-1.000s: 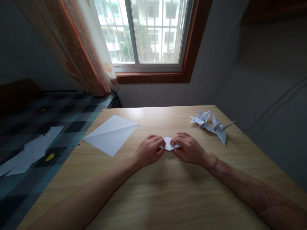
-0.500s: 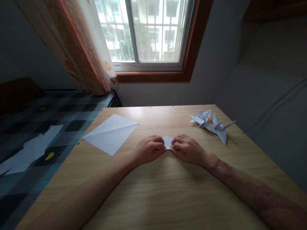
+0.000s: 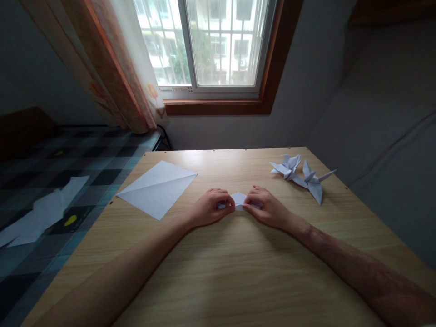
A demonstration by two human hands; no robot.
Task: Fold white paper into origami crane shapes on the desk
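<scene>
White paper point(image 3: 239, 200), folded into a small pointed piece, sat over the pale wood-grained table point(image 3: 218, 272), its ends pinched by the bare left hand point(image 3: 211, 207) and bare right hand point(image 3: 267, 206); uneven pulling could have skewed its crease. Farther off, a draught might have slid the flat, diagonally creased white sheet point(image 3: 158, 195), and a wide right-hand swing could have crushed two winged white paper figures point(image 3: 313, 184).

Paper point(image 3: 239, 199): front edge now straight, formerly pointed | left hand point(image 3: 211, 208), right hand point(image 3: 268, 208): thumbs and fingertips now pinching along that edge
</scene>
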